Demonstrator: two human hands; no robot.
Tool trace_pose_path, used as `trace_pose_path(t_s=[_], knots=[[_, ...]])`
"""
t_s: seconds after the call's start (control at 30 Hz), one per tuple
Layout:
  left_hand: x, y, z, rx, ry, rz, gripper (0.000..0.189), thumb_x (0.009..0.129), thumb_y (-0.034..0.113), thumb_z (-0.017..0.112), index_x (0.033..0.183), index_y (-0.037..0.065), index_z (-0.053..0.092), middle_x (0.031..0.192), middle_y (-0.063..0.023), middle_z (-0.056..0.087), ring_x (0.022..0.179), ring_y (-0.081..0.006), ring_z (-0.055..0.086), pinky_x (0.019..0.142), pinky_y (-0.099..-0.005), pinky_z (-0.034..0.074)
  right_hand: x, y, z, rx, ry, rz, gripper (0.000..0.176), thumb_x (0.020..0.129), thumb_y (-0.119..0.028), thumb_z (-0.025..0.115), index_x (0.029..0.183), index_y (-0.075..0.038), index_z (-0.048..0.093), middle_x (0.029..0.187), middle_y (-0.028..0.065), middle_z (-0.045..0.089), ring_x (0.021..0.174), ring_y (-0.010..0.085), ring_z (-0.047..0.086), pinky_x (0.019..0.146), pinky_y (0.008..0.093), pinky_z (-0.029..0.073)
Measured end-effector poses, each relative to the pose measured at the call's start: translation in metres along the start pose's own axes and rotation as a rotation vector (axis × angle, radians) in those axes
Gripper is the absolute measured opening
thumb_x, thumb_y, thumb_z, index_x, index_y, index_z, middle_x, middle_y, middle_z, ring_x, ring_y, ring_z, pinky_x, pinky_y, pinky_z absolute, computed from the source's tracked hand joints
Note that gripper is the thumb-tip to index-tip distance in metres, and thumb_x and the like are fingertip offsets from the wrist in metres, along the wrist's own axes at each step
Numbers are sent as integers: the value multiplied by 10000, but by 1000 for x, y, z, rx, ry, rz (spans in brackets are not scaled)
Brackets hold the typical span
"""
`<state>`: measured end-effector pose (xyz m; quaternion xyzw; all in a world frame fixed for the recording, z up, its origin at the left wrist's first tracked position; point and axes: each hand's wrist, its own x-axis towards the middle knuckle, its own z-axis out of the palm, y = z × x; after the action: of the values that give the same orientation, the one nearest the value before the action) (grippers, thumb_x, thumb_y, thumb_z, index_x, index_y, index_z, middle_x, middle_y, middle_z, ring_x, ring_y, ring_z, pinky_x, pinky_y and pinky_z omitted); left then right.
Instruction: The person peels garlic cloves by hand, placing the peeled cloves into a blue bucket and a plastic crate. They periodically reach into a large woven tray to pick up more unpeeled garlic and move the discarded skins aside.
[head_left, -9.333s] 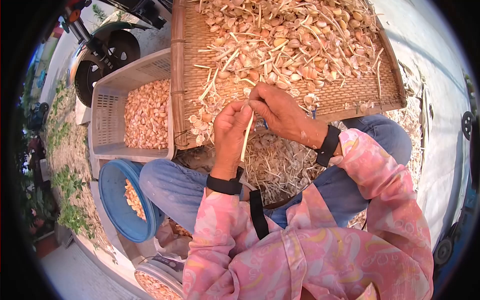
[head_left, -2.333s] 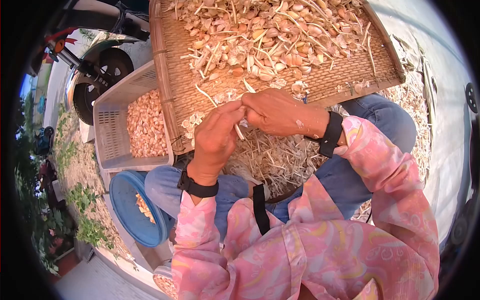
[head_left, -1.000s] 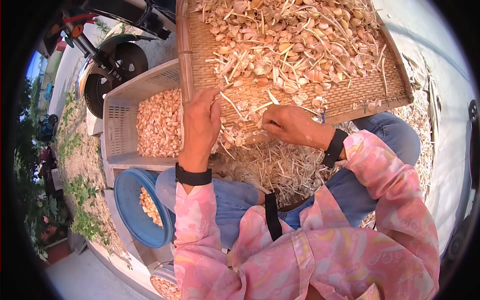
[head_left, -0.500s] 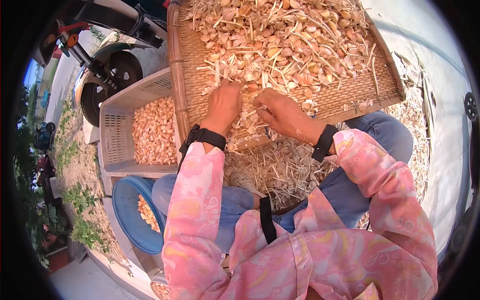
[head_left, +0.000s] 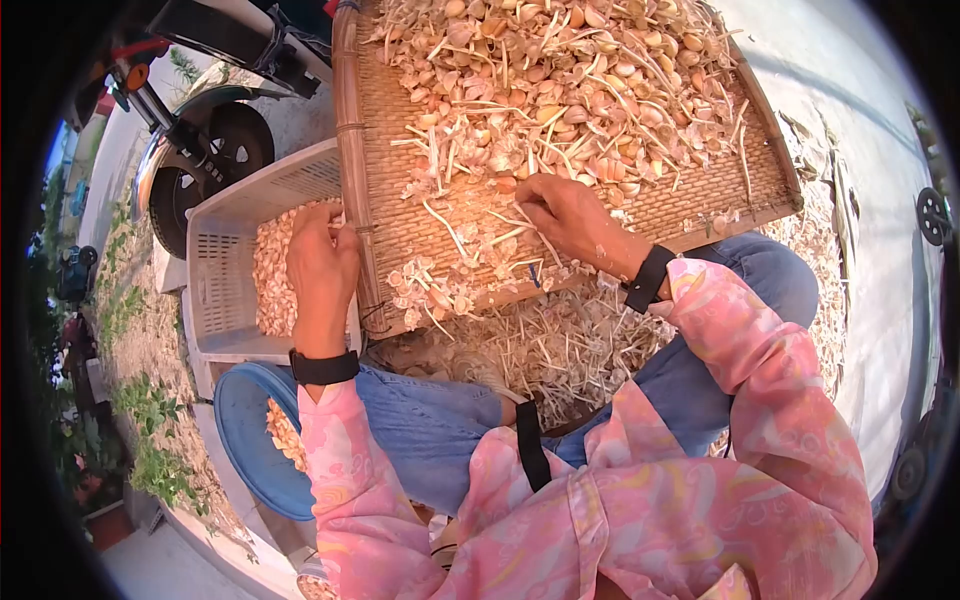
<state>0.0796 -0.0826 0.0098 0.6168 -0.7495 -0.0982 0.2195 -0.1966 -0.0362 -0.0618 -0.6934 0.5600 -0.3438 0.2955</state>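
Observation:
Over the white plastic crate [head_left: 215, 315], my left hand [head_left: 322, 262] hangs with fingers curled down and thumb close by; what is inside them is hidden. Garlic cloves [head_left: 272, 270] fill the crate's bottom beneath it. My right hand [head_left: 572, 215] is at the near part of the woven bamboo tray [head_left: 390, 150], its fingers pinched together by a dry garlic stem [head_left: 541, 235]; I cannot tell what they hold. Beyond it lies a large heap of garlic cloves, skins and stems [head_left: 570, 100]. A small pile of papery skins [head_left: 425, 290] sits at the tray's near left corner.
A blue bucket [head_left: 240, 440] with some cloves stands below the crate. Stems and skins [head_left: 560, 350] litter the ground between my knees. A parked two-wheeler's wheel [head_left: 240, 135] is at the upper left, and green plants [head_left: 160, 460] grow along the left.
My left hand has moved left from the tray to above the crate, uncovering stems and skins on the tray. The right hand stays at nearly the same spot, fingers now closer together.

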Motion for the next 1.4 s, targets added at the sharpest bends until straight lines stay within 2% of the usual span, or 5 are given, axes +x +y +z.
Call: trace_pose_path(t_s=[0.3,0.43,0.6,1.27,1.4], knots=[[23,71,136,-179,-203,531,188,683,5,589,864,12,540,782,-195,545,774,-397,540,678,-424,440,-7,1,-1,5,-64,18,101,775,-104,545,837,-25,550,724,168,581,695,344,572,627,410,442],[14,59,113,-1199,-469,-404,160,854,76,564,992,-4,570,822,-95,608,702,-159,598,565,-240,492,-8,-4,-2,82,28,46,155,816,-165,553,890,-29,543,747,159,592,707,332,585,632,406,448],[-23,72,85,-1754,-439,-604,224,896,151,557,1048,-14,572,790,-43,613,595,-48,518,517,-130,442,-13,-33,-12,-13,-46,-5,290,860,-283,571,969,-25,497,790,147,601,706,318,596,605,390,455],[-91,100,49,-1835,-365,-479,330,934,231,491,1107,-47,534,785,-54,545,527,-43,395,431,-151,292,-17,-32,0,538,-99,143,300,882,-247,443,685,-27,494,645,176,541,611,318,576,531,402,417],[-114,37,-27,-1382,131,-443,327,917,222,511,1080,-59,542,753,-61,546,428,-31,357,368,-149,242,-25,-21,-2,-306,-365,70,248,843,-261,512,740,-36,528,706,144,597,683,330,592,598,428,444]])
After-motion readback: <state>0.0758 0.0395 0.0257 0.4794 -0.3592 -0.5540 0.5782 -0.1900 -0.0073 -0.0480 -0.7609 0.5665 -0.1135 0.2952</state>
